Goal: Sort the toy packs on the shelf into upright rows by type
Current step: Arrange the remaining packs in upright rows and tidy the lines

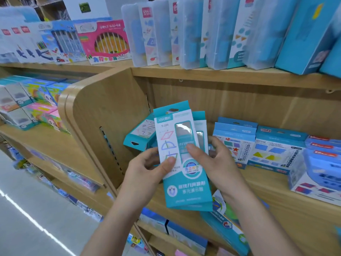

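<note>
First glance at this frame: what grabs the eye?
Dead centre, the left hand and right hand grip a fanned bunch of teal packs in front of the middle shelf. Behind them a matching teal pack lies tipped over near the wooden side panel. Blue-and-white packs stand upright further right on the same shelf.

Rear teal packs (199, 117) mostly behind the front pack (186, 191) (count unclear)

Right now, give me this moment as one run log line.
left hand: grips teal pack stack | right hand: grips same stack | tipped teal pack: on shelf behind | blue packs: upright, right
</note>
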